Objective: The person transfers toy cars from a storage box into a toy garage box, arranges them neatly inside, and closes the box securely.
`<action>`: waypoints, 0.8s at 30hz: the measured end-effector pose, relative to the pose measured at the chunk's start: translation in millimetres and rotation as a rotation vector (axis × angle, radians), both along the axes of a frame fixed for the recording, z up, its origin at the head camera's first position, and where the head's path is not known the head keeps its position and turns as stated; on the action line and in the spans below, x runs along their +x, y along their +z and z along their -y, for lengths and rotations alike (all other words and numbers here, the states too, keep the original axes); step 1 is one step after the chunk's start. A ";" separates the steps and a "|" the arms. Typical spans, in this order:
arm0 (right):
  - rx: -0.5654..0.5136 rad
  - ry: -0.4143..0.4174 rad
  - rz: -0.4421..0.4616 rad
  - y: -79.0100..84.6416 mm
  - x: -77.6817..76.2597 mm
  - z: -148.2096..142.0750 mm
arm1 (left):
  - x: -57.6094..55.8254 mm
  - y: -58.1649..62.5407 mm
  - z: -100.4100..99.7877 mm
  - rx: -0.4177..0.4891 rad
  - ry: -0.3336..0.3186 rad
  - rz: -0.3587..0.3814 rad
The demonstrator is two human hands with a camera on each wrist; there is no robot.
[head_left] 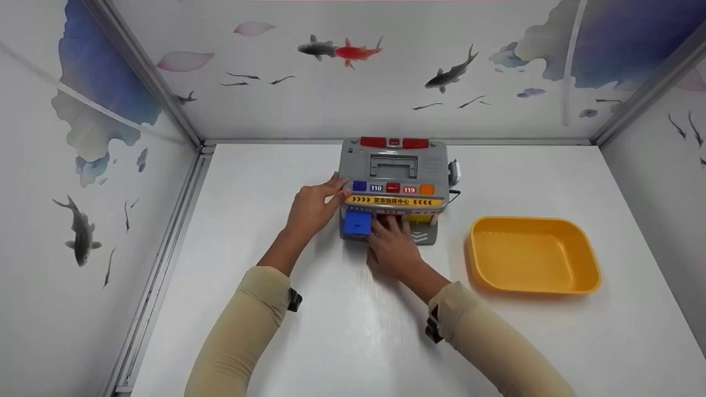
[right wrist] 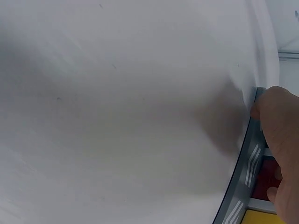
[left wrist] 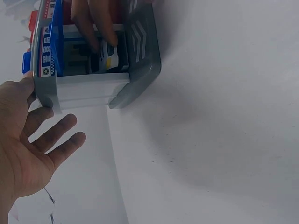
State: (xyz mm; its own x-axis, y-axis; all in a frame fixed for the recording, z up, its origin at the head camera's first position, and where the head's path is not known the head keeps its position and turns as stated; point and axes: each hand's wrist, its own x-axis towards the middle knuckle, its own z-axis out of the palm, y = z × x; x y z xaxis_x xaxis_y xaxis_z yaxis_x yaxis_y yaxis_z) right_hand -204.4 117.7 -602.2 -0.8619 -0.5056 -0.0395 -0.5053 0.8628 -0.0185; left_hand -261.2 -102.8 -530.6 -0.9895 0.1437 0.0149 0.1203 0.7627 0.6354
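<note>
A grey toy garage point(head_left: 394, 165) with a carry handle stands at the back of the table, its blue door point(head_left: 357, 223) raised. My left hand point(head_left: 313, 207) pinches the left edge of its roof between thumb and forefinger; the other fingers stick out free in the left wrist view. With fingers spread, my right hand point(head_left: 394, 248) reaches into the garage front. Two of its fingers point(left wrist: 103, 25) extend into the bay under the blue door, touching a small white, yellow and black toy car point(left wrist: 111, 61). In the right wrist view, its thumb is at the grey base's edge point(right wrist: 254, 135).
A yellow plastic tub point(head_left: 532, 220) sits on the white table point(head_left: 331, 342) to the right of the garage. Printed white panels with fish point(head_left: 452, 74) stand along the back and both sides. A small white piece point(head_left: 454, 172) juts from the garage's right side.
</note>
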 end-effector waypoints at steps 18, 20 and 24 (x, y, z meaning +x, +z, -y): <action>-0.084 0.067 -0.062 -0.2 4.3 -13.8 | -0.2 -0.3 2.1 0.029 -0.027 -0.050; -0.095 0.080 -0.056 0.6 6.4 -17.7 | -0.1 -0.5 2.3 0.030 -0.029 -0.053; -0.121 0.109 -0.063 3.3 9.6 -26.8 | -0.4 -0.7 2.1 0.022 -0.035 -0.061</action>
State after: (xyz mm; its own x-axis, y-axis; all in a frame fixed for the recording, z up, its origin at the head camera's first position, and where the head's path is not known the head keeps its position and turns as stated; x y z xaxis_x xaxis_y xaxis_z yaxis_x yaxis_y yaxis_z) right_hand -194.8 144.6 -598.9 -0.8004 -0.5942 0.0794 -0.5994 0.7960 -0.0843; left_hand -261.7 -104.9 -531.3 -0.9811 0.1769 0.0789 0.1857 0.7432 0.6428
